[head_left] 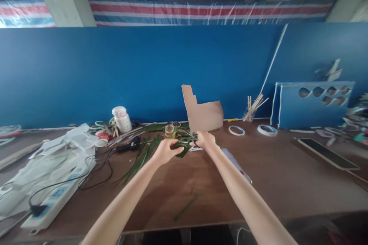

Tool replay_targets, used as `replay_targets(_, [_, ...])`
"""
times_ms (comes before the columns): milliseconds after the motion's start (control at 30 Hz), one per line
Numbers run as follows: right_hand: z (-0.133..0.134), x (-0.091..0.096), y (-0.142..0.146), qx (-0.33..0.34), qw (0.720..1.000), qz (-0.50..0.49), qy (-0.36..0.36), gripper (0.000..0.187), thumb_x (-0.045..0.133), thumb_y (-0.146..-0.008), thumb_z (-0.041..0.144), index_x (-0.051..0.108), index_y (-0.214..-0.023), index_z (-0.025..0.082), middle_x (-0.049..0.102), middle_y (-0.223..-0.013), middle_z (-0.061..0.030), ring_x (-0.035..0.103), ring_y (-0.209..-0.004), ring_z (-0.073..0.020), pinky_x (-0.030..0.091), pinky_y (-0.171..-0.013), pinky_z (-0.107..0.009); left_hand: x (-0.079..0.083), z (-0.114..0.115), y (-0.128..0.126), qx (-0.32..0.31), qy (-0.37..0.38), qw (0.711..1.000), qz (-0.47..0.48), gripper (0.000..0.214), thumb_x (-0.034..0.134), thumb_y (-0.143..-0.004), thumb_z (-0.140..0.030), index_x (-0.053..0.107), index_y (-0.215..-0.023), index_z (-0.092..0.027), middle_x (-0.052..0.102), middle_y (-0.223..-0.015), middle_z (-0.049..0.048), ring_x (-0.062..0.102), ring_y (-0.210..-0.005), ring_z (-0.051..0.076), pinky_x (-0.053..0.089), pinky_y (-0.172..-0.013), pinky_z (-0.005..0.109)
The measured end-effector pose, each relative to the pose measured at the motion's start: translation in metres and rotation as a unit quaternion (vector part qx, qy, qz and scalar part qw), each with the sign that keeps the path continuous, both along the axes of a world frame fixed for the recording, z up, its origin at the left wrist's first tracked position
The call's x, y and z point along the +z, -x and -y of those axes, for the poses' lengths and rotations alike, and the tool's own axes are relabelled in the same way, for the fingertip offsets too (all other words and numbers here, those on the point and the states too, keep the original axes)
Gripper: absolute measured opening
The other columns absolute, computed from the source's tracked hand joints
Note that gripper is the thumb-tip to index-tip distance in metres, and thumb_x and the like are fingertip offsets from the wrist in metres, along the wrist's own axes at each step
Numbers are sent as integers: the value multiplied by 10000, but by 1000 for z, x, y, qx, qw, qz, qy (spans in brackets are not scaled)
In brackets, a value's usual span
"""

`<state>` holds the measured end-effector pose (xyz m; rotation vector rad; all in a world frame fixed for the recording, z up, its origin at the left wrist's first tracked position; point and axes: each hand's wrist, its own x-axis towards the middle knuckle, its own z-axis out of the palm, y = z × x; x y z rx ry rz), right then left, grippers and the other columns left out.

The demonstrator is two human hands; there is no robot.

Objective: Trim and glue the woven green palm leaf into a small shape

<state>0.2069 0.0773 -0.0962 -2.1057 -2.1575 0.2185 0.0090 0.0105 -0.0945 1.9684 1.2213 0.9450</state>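
Over the middle of the table, my left hand (167,151) is closed on a dark green leaf piece (181,151), thumb and forefinger at its edge. Close beside it on the right, my right hand (206,140) is curled round what looks like a pair of scissors (196,145) with dark handles; the fingers hide much of it. Just beyond the hands lie more green leaf strips (184,134) and a small glass jar (170,131) with something yellowish in it. Long green blades (140,157) are spread left of my left hand.
A brown cardboard piece (204,115) leans on the blue partition (149,65). A phone (237,166) lies under my right forearm. Left are a black-handled tool (129,144) with its cable, a white bottle (122,119) and a power strip (59,195). Tape rolls (266,130) and sticks (254,105) are right.
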Motion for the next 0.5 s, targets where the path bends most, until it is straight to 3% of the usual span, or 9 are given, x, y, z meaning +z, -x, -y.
replay_targets(133, [0, -13, 8, -7, 999, 31, -2, 603, 714, -622, 526, 584, -1111, 198, 643, -1056, -162, 602, -1004, -299, 456, -779, -367, -32, 20, 5, 6, -79, 992, -95, 189, 556, -787, -269, 714, -818, -171, 694, -793, 27, 604, -767, 186, 444, -699, 268])
replay_targets(200, [-1, -17, 7, -6, 999, 34, 8, 618, 721, -613, 526, 592, -1101, 168, 636, -1069, -182, 601, -1008, -301, 465, -782, -362, -46, 24, 7, -20, -125, 985, -120, 163, 570, -779, -233, 720, -829, -192, 698, -868, 46, 588, -865, 197, 435, -804, 292])
replay_targets(300, [-5, -21, 4, 1, 999, 37, 20, 596, 737, -591, 517, 624, -1038, 140, 635, -1078, -191, 607, -998, -298, 471, -778, -336, -62, 25, 10, -57, -136, 973, -177, 217, 578, -748, -150, 713, -900, -225, 686, -944, 49, 573, -908, 203, 433, -842, 312])
replay_targets(400, [-9, -22, 0, 14, 999, 37, 31, 557, 764, -555, 485, 649, -968, 129, 647, -1059, -188, 616, -977, -297, 474, -767, -320, -68, 29, 14, -52, -132, 969, -203, 263, 635, -687, -132, 699, -934, -197, 670, -1000, 74, 573, -952, 221, 433, -875, 325])
replay_targets(500, [-13, -20, -2, 32, 998, 32, 54, 474, 797, -498, 433, 674, -840, 128, 682, -943, -171, 637, -914, -295, 482, -722, -312, -63, 36, 19, -62, -112, 977, -173, 327, 666, -669, -167, 667, -995, -183, 668, -1013, 74, 592, -933, 214, 449, -853, 311])
